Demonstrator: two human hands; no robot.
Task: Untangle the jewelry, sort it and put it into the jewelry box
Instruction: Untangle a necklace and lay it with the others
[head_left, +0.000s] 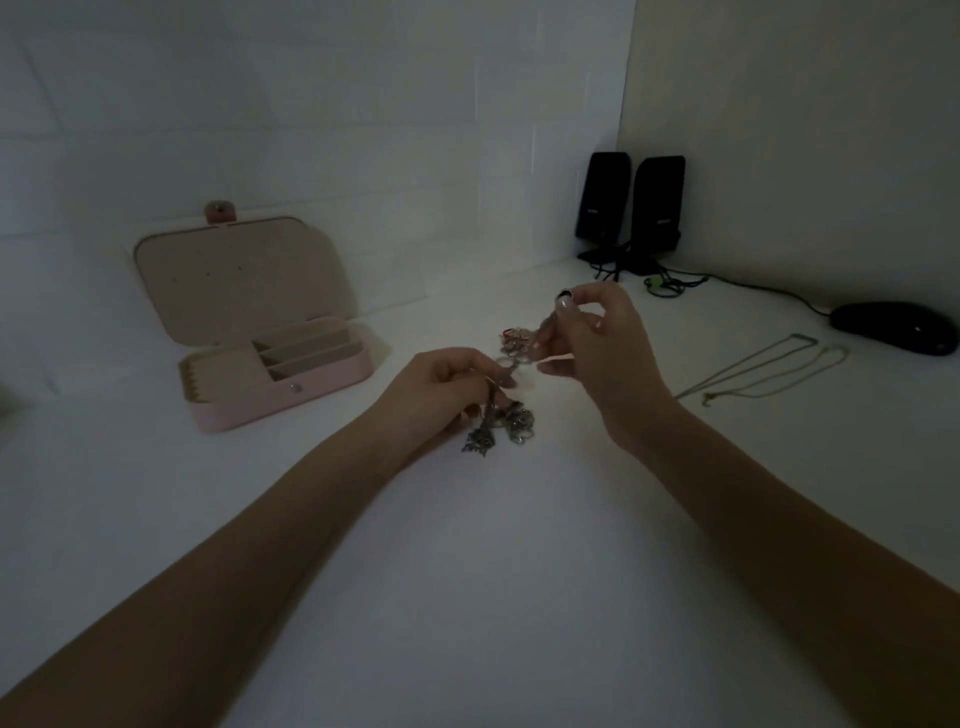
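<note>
A tangled cluster of jewelry (511, 384) is being held above the white tabletop (467, 597) between both hands. The left hand (447, 387) is being curled round the lower part of the tangle, with its fingers pinching the metal strands, while dark ornate pendants (480, 441) and a bunch of small rings (521, 423) are hanging below it, close to or touching the tabletop; which cannot be told in the dim light. The right hand (597, 343) is being held slightly higher and farther back, its thumb and forefinger pinching the upper end of the same tangle, where a dark-stoned piece (564, 296) is showing at the fingertips. More rings (514, 338) are bunched between the two hands.

A pink jewelry box (270, 332) is standing open on the left of the tabletop, well apart from the hands, its lid (244, 275) being propped upright against the wall and its beige compartments (306, 348) being exposed. Two thin chain necklaces (763, 371) are lying stretched out on the tabletop to the right of the right hand. Farther right, a black computer mouse (893, 327) is resting with its cable trailing back toward two black speakers (631, 208) in the corner.
</note>
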